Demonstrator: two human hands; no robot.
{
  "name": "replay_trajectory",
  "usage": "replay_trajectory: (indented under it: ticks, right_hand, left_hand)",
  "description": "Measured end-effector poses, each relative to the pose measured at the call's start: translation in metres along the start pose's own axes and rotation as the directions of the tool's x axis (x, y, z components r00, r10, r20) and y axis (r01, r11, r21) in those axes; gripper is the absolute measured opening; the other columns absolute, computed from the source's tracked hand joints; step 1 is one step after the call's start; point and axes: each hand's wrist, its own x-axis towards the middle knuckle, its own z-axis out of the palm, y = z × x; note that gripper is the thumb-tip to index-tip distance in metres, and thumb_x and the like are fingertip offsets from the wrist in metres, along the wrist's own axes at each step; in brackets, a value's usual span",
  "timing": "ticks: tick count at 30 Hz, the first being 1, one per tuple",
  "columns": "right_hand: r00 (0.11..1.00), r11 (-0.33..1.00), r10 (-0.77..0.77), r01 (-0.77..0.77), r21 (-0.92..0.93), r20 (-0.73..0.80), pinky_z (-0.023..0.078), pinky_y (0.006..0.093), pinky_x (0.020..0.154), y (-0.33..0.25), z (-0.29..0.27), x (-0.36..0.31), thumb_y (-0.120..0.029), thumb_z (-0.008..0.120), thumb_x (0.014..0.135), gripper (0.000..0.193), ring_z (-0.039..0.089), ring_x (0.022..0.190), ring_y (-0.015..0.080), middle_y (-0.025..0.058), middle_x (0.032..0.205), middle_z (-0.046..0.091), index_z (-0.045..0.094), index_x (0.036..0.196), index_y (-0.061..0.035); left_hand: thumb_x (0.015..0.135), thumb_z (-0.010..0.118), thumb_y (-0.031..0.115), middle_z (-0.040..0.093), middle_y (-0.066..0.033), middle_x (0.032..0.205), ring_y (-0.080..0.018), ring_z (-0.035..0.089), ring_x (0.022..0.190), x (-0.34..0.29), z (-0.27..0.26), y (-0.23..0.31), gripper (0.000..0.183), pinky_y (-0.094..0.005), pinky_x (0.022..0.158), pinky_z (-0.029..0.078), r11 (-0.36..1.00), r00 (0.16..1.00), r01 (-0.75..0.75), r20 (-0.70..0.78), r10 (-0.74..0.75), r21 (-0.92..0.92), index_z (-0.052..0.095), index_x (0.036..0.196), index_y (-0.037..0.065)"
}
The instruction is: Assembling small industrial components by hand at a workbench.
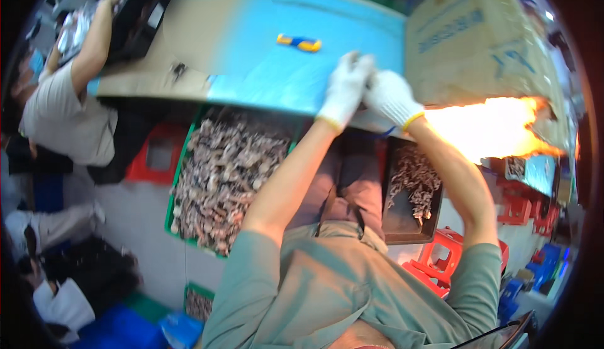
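Note:
My left hand (347, 90) and my right hand (391, 99) wear white knitted gloves with yellow cuffs. They meet over the near edge of the blue work surface (264, 84), fingers closed and pressed toward each other. Whatever lies between the fingertips is hidden and slightly blurred. Beyond my left hand, a yellow and blue hand tool (299, 43) rests on the surface; its exact kind cannot be made out. A dark blue cord (385, 133) shows below my right hand.
A large cardboard carton (478, 47) borders the surface on the right, above a glaring bright patch (491, 129). Below are a green crate (176, 185) full of small mixed pieces and a dark tray (412, 236) of similar pieces. Red stools (443, 251) stand nearby; another person (69, 110) works at left.

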Motion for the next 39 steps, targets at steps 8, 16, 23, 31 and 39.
replay_trajectory:
  ticks: [8, 16, 23, 31, 39]
  right_hand:
    - [0.966, 0.597, 0.257, -0.166, 0.785, 0.009, 0.057, 0.0439, 0.078, -0.034, -0.03, -0.069, -0.046, 0.063, 0.102, 0.052, 0.073, 0.084, 0.0291, 0.0194, 0.094, 0.072, 0.064, 0.122, 0.0026]
    - [0.788, -0.31, -0.153, -0.611, 0.728, 0.597, 0.039, 0.0214, 0.043, -0.071, 0.043, -0.135, -0.048, 0.058, 0.112, 0.039, 0.055, 0.056, 0.0073, -0.0023, 0.076, 0.063, 0.066, 0.112, -0.0105]
    - [0.833, 0.684, -0.409, 0.008, 0.73, 0.374, 0.062, 0.033, 0.066, -0.163, 0.128, -0.175, -0.041, 0.068, 0.104, 0.054, 0.076, 0.072, 0.0177, 0.0089, 0.087, 0.077, 0.06, 0.148, -0.0113]
    - [0.709, 0.518, -0.337, -0.409, 0.751, 0.619, 0.06, 0.0294, 0.066, -0.159, 0.094, -0.178, -0.034, 0.065, 0.107, 0.047, 0.074, 0.074, 0.0141, 0.0066, 0.096, 0.077, 0.061, 0.145, -0.0063]
    - [0.78, 0.253, -0.046, -0.595, 0.763, 0.624, 0.06, 0.0341, 0.07, -0.052, 0.078, -0.208, -0.041, 0.061, 0.106, 0.049, 0.073, 0.08, 0.018, 0.0089, 0.096, 0.077, 0.064, 0.14, -0.0066]
  left_hand:
    - [0.112, 0.061, 0.039, 0.077, -0.0116, 0.11, -0.0129, 0.073, 0.087, -0.088, -0.037, 0.014, 0.046, -0.0289, 0.08, 0.059, 0.849, 0.929, 0.324, 0.309, -0.203, -0.417, 0.068, 0.134, -0.001]
    - [0.092, 0.081, 0.014, 0.07, -0.0145, 0.098, -0.036, 0.069, 0.093, -0.205, -0.076, 0.006, 0.038, -0.0425, 0.081, 0.055, 0.677, 0.799, -0.569, 0.12, 0.589, 0.466, 0.071, 0.127, 0.003]
    - [0.104, 0.073, 0.016, 0.076, -0.0155, 0.126, -0.0236, 0.073, 0.118, -0.383, -0.2, -0.04, 0.035, -0.0372, 0.105, 0.056, 0.788, 0.784, 0.333, -0.616, 0.072, 0.517, 0.069, 0.135, 0.002]
    - [0.103, 0.068, 0.014, 0.072, -0.0215, 0.125, -0.0384, 0.071, 0.111, -0.353, -0.29, -0.056, 0.031, -0.0467, 0.098, 0.057, 0.124, 0.833, 0.366, -0.384, 0.398, 0.922, 0.071, 0.132, 0.005]
    - [0.101, 0.069, 0.012, 0.067, -0.0257, 0.134, -0.0433, 0.064, 0.124, -0.306, -0.235, -0.028, 0.036, -0.0524, 0.108, 0.052, 0.102, 0.865, 0.371, -0.384, 0.324, 0.923, 0.07, 0.135, 0.001]
